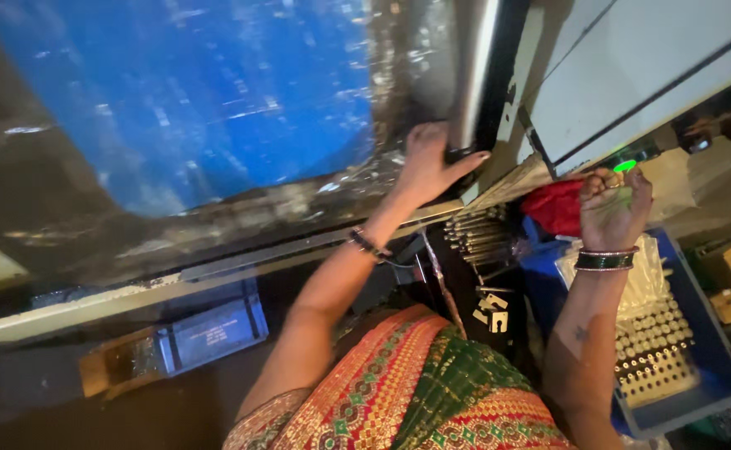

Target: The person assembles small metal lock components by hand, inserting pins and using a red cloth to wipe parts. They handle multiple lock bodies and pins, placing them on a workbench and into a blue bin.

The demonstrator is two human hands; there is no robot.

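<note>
— patterned cloth [415, 392] lay closest to the lens. what was the big risk?
— blue window door [182, 100]: left hand [428, 167] had its fingers wrapped on the handle [469, 83], so a slam could've pinched them.
— and smaller?
— right hand [613, 204] was curled by the green button [624, 166], grip unclear; the red rag [555, 207] just beside it might've snagged. blue tray [715, 367] of metal pins sat below.

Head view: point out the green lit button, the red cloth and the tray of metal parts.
green lit button [625, 166], head view, its glowing face.
red cloth [555, 206], head view, middle of the bunched fabric.
tray of metal parts [719, 354], head view, its blue right wall.
</note>
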